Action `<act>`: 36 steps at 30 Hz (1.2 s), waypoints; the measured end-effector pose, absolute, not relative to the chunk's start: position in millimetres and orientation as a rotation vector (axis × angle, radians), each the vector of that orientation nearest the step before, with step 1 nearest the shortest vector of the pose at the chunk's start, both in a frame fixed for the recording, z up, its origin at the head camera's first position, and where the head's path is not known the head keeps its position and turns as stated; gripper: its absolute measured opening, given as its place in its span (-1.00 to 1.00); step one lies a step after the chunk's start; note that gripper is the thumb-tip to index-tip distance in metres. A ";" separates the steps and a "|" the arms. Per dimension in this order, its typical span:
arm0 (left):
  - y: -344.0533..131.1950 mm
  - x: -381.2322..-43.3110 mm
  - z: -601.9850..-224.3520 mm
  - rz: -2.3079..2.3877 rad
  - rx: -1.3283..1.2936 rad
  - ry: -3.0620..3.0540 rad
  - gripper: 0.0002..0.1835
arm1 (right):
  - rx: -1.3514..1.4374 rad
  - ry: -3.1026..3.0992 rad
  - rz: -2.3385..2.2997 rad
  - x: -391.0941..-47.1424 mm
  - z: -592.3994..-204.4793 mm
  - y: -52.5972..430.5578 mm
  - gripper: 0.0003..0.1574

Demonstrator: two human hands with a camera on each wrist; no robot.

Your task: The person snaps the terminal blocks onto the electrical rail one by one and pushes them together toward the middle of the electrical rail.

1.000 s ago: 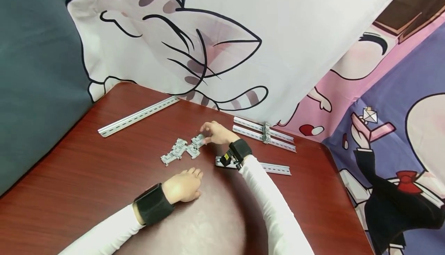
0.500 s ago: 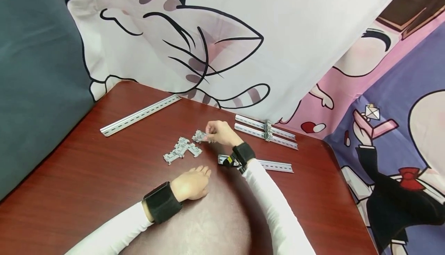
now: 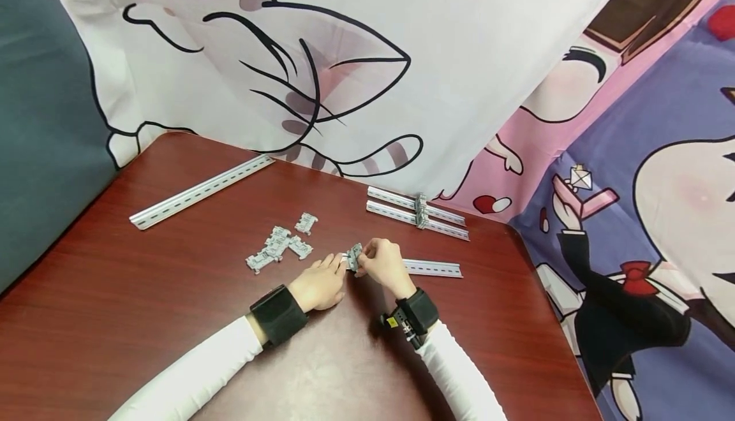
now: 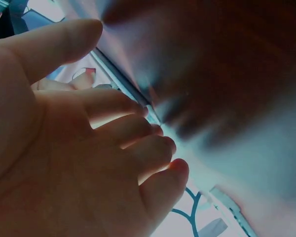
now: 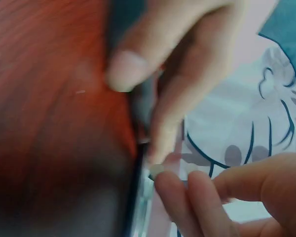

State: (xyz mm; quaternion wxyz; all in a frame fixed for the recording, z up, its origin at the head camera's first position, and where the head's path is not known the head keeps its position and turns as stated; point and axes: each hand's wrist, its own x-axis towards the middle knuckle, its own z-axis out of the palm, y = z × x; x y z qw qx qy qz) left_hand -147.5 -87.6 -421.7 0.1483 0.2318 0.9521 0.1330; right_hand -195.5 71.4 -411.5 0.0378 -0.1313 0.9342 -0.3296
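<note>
In the head view my right hand (image 3: pixel 386 266) pinches a grey DIN-rail terminal block (image 3: pixel 354 256) between thumb and fingers. The block stands over the left end of a short slotted metal DIN rail (image 3: pixel 434 268), which passes behind the right hand. My left hand (image 3: pixel 317 284) lies palm down, its fingertips right at the rail's left end, close beside the block. Nearly straight fingers (image 4: pixel 148 153) show in the left wrist view, reaching toward the rail edge. The right wrist view is blurred, with both hands close together along the rail (image 5: pixel 142 217).
Left of the hands lie a cluster of loose terminal blocks (image 3: pixel 274 245) and a separate block (image 3: pixel 306 222). A longer DIN rail (image 3: pixel 201 192) lies at the back left. Two parallel rails (image 3: pixel 392 212) at the back right carry upright blocks (image 3: pixel 422 210) across them. A printed curtain (image 3: pixel 459 76) borders the table.
My right hand has moved from the loose blocks toward me and right, bringing one block to the near rail. The left hand has moved forward to the rail's end. The view has shifted slightly.
</note>
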 end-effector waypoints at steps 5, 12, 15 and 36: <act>-86.7 -148.1 -422.2 0.404 0.647 2.732 -0.33 | -0.359 2.956 -0.944 -192.4 -418.1 65.1 -0.94; -84.3 -149.4 -422.5 0.398 0.609 2.720 -0.35 | -0.483 3.015 -0.780 -197.1 -418.9 58.1 -0.75; -84.2 -147.9 -421.2 0.407 0.590 2.726 -0.36 | -0.463 2.994 -0.702 -199.9 -413.9 52.6 -0.56; -92.1 -141.3 -415.3 0.396 0.505 2.706 -0.29 | -0.378 2.897 -0.535 -208.3 -399.8 31.8 -0.57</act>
